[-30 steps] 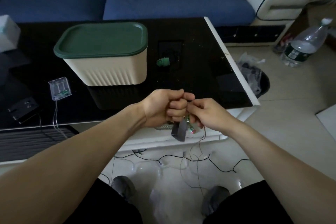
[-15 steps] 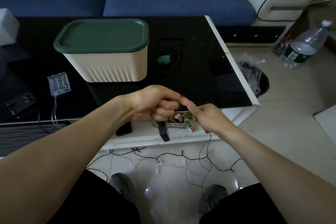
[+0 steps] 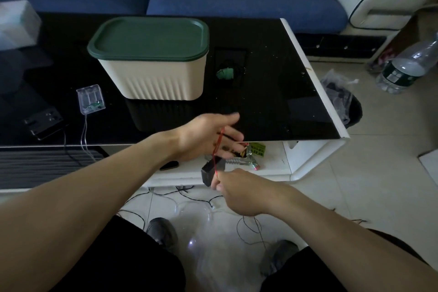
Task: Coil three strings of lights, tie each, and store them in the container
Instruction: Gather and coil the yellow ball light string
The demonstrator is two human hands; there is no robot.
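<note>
Light string (image 3: 248,227), mostly loose on floor at lower centre, red wire (image 3: 216,149) looped over spread left hand (image 3: 208,137), right hand (image 3: 239,189) fingers pinching it; slack may snag shoes, loop could slip off.

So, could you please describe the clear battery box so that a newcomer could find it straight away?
Start at the black glass table and find the cream container with the green lid. The clear battery box lies on the tabletop to its left, near the front edge. Unlike the dark box farther left, it is see-through, with thin wires trailing off the table.
</note>
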